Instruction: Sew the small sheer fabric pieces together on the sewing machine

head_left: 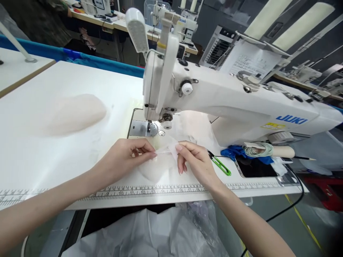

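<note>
Between my two hands stretches a thin, sheer white piece of fabric (173, 147), just in front of the needle area of a white sewing machine (225, 94). My left hand (128, 155) pinches the fabric's left end between thumb and forefinger. At its right end, my right hand (194, 160) grips it the same way, the other fingers curled loosely below. The metal needle plate (140, 128) lies just beyond my left fingertips. Behind my right hand, more pale sheer fabric (197, 126) lies under the machine arm.
Right of my right hand lie a green thread snipper (221, 166), a dark phone (255, 167), a blue cloth (232, 152) and a roll wound with cord (258, 150). A pale oval piece (80, 112) rests on the left tabletop. A printed ruler (120, 192) follows the front edge.
</note>
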Motion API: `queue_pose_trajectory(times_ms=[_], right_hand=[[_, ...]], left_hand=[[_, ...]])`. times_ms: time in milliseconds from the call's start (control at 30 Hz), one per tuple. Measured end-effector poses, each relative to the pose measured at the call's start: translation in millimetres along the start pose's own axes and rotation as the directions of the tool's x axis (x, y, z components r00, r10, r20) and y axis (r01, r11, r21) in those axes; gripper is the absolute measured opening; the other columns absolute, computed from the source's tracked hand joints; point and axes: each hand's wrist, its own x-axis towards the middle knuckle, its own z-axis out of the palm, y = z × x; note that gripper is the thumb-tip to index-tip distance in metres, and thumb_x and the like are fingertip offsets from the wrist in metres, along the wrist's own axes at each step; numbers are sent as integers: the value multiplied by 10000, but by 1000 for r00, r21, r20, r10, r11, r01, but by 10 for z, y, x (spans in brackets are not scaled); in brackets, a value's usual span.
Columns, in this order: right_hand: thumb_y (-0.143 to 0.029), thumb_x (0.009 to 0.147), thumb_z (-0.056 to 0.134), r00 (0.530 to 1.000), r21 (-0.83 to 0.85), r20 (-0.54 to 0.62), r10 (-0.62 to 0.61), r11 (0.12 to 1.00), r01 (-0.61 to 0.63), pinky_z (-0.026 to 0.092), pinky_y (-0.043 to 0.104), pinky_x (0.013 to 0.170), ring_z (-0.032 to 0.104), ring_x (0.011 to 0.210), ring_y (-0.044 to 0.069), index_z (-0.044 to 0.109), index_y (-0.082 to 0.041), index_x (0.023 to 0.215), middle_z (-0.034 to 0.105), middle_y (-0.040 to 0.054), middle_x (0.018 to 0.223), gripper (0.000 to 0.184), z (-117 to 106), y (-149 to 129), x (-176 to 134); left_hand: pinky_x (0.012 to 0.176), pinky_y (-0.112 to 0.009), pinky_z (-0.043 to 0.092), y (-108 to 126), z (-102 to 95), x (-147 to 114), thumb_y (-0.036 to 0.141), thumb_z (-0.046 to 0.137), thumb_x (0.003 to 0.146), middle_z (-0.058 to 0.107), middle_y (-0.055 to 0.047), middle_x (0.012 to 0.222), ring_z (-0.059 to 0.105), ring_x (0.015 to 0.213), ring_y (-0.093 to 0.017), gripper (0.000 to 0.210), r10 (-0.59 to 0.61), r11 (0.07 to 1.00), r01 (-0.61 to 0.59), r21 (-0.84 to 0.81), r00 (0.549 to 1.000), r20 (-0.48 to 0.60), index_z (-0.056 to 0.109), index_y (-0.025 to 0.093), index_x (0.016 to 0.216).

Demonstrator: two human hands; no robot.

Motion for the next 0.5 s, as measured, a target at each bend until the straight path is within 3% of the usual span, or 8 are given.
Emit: queue_pose_trajectory(times_ms=[100,200,267,367,433,500], right_hand=[[-407,904,595,997,23,-63,-36,999,38,417,230,468,472,412,98,619,-198,787,572,-48,453,241,23,-43,37],[-394,885,619,1000,-17,-10,-9,1000,9,441,243,476,516,440,108,639,-200,834,588,-44,505,202,26,-15,80],[-370,872,634,999,-85,-35,-34,996,31,454,252,487,554,481,114,641,-208,884,615,-34,591,162,43,5,85],[-312,892,604,939,-246,-182,-291,938,243,478,276,532,592,562,119,619,-237,951,668,8,795,97,122,-8,42],[-270,874,629,872,-380,-108,-478,830,408,489,288,551,594,599,117,603,-250,1018,674,46,965,147,211,-28,3],[-221,848,660,842,-437,49,-536,747,501,486,270,538,583,604,101,577,-260,1085,651,49,1032,254,313,-29,-14]], left_hand=[[559,-208,459,6,-103,-50,430,620,863,699,19,733,599,644,-121,230,-9,999,8,-32,999,-42,699,241,759],[552,-210,445,25,-182,-93,462,576,899,672,14,694,584,610,-113,314,-16,998,13,-64,999,-50,666,217,725],[521,-213,411,52,-203,-118,461,571,900,622,22,628,536,556,-102,357,-14,999,11,-45,997,-72,617,200,662],[479,-222,350,93,-189,-142,451,591,881,556,37,567,443,501,-88,381,14,999,-9,33,990,-141,545,192,606],[476,-228,333,106,-161,-148,455,587,882,536,42,557,415,494,-87,386,40,998,-32,59,989,-146,531,193,603],[481,-231,328,105,-131,-153,449,566,896,523,43,552,410,498,-89,389,51,998,-46,44,993,-110,531,194,604]])
